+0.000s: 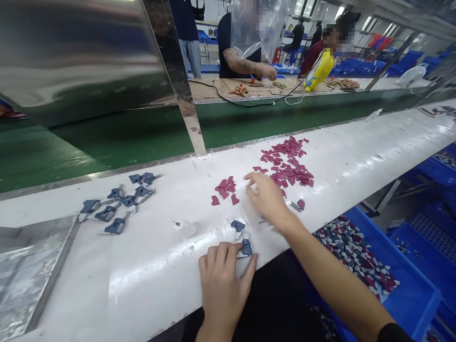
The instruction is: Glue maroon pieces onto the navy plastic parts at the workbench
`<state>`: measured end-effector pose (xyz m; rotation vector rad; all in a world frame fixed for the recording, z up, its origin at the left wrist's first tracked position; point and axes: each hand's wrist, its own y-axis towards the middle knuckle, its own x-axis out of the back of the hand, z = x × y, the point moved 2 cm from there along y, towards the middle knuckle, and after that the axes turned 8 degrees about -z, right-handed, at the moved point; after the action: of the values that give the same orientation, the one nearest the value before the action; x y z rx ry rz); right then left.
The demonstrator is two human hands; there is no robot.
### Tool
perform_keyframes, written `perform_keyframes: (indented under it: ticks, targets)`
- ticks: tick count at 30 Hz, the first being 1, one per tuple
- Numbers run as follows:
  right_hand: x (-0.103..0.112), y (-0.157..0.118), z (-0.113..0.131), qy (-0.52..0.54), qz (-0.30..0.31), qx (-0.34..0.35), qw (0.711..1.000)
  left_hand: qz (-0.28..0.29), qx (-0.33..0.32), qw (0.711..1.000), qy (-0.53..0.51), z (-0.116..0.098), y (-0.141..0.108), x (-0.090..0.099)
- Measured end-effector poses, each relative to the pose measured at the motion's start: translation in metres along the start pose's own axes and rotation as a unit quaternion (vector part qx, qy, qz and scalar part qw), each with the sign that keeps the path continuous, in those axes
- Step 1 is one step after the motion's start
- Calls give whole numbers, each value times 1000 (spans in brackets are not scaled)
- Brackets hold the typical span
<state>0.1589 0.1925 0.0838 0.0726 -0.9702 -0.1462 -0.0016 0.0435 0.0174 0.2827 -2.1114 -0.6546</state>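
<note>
My left hand (223, 273) is at the table's near edge, thumb and index finger closed about a small dark blue-grey piece (246, 248) with a pale base. Just beyond it lies a similar blue-grey piece (237, 226). My right hand (265, 197) hovers over the white table between a small group of maroon pieces (223, 186) and a larger maroon heap (290, 166). Its fingers are bent but apart, and I see nothing in them. A small metal part with a maroon piece (301, 204) rests to its right.
Several blue-grey pieces (116, 225) lie at the left, past a small translucent bottle (184, 229). A metal tray (53, 266) and metal post (188, 109) stand nearby. Below right, a blue crate (425, 297) holds many pieces. A person's hand (267, 71) works across the line.
</note>
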Motion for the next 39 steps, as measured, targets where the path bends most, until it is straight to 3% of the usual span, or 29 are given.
perform_keyframes:
  ticks: [5, 9, 15, 18, 20, 24, 28, 30, 34, 37, 39]
  targets:
    - [36, 27, -71, -80, -73, -105, 989, 1, 1, 1000, -18, -2, -1, 0]
    - [37, 27, -92, -77, -64, -125, 987, 1, -9, 1000, -23, -2, -1, 0]
    - [44, 18, -85, -27, -81, -111, 990, -1, -3, 999, -40, -4, -3, 0]
    - [53, -4, -74, 79, -106, -104, 986, -3, -2, 999, -53, -5, -3, 1]
    - [53, -30, -65, 198, -72, -109, 971, 5, -7, 999, -52, -5, -2, 1]
    - [40, -88, -45, 303, 94, -147, 937, 19, -19, 999, -43, -7, 0, 3]
    - [27, -123, -37, 279, 95, -158, 943, 22, -31, 999, -37, -7, 1, 3]
    - [20, -131, -39, 284, 78, -187, 937, 22, -35, 998, -36, -7, 1, 3]
    - [4, -140, -44, 351, 66, -295, 886, 24, -39, 998, -32, -8, 1, 3]
    - [0, -142, -41, 380, 73, -317, 866, 25, -42, 998, -27, -8, 1, 3]
    - [0, -141, -38, 372, 87, -315, 869, 25, -42, 999, -24, -9, 1, 3]
